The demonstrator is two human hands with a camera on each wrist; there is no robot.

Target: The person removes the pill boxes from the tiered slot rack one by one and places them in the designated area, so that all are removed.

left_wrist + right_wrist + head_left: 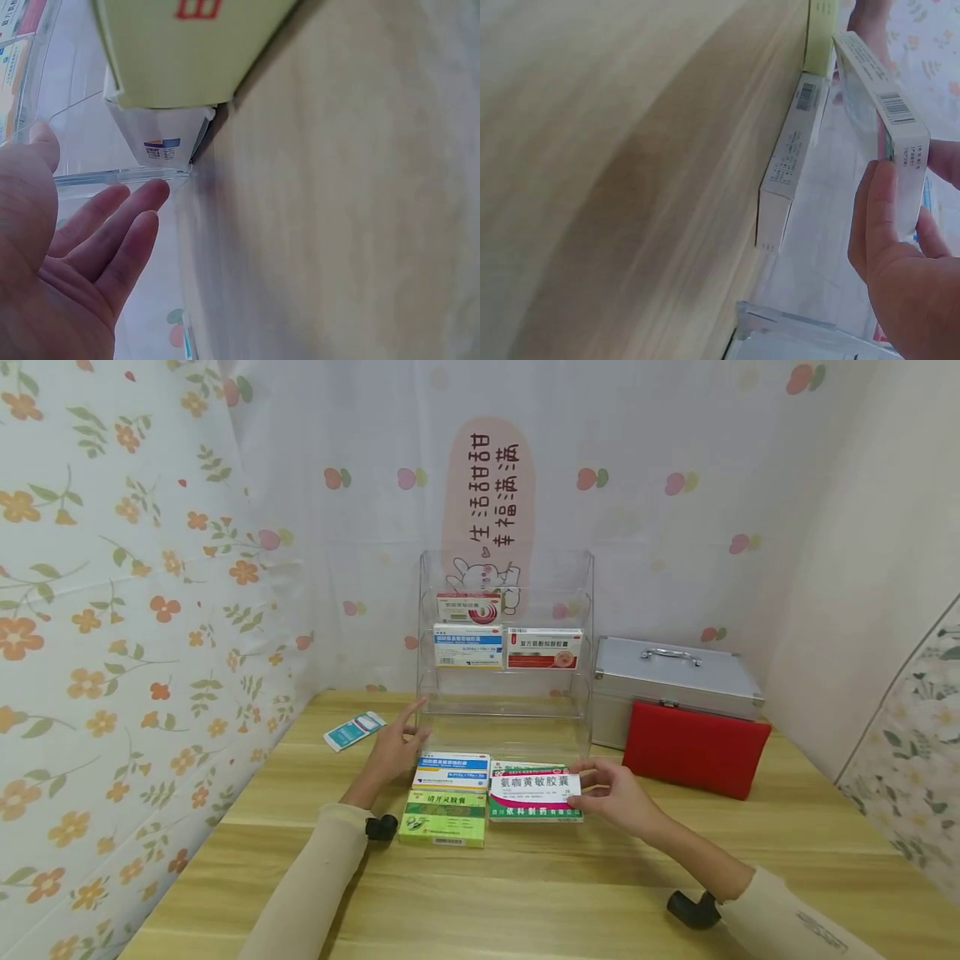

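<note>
A white and pink medicine box [535, 790] is being gripped at its right end by the right hand [617, 795], fingers and thumb curled round the end panel; in the right wrist view the box [885, 127] is being held clear of the table, thumb [875, 217] laid along its edge. It is being held just above a green and white box [534, 812] lying flat on the wooden table [555, 893], a little in front of the clear plastic rack [506, 652] and well back from the near edge.

The left hand [393, 747] is being kept open, fingers straight and spread, beside the rack's front left corner. In the left wrist view the fingertips [142, 199] are being held at the rack's clear lower lip [120, 178]; contact cannot be told. Just right of this hand a blue and white box [452, 770] is lying flat, and a light green box [444, 817] is lying against its near side.

Three more boxes are being kept upright on the rack's shelves: one red and white [469, 607] above, one blue [468, 646] and one red [544, 648] below. A small teal packet [354, 730] is lying towards the table's left edge. A silver metal case [672, 681] is standing at the back right, with a red pouch [696, 747] leaning against its front.
</note>
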